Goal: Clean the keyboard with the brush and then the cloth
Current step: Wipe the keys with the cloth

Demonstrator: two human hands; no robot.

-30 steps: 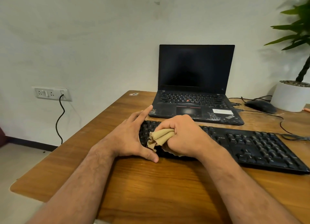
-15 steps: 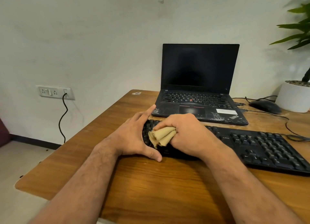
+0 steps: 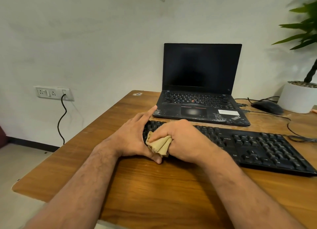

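While our right hand (image 3: 181, 141) grips the soft, light cloth (image 3: 159, 145) bunched on the keyboard (image 3: 257, 148)'s left end, our left hand (image 3: 132, 137) braces that end, fingers straight; we judge the bunched hold suits it.

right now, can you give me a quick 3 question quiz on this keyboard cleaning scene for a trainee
1. True or false: the right hand grips the tan cloth over the left end of the black keyboard.
2. Multiple choice: what does the left hand do? A) holds a brush B) braces the keyboard's left end with straight fingers C) types on the laptop
3. Fill in: the open laptop stands ____ the keyboard on the wooden desk.

Key: 1 true; 2 B; 3 behind
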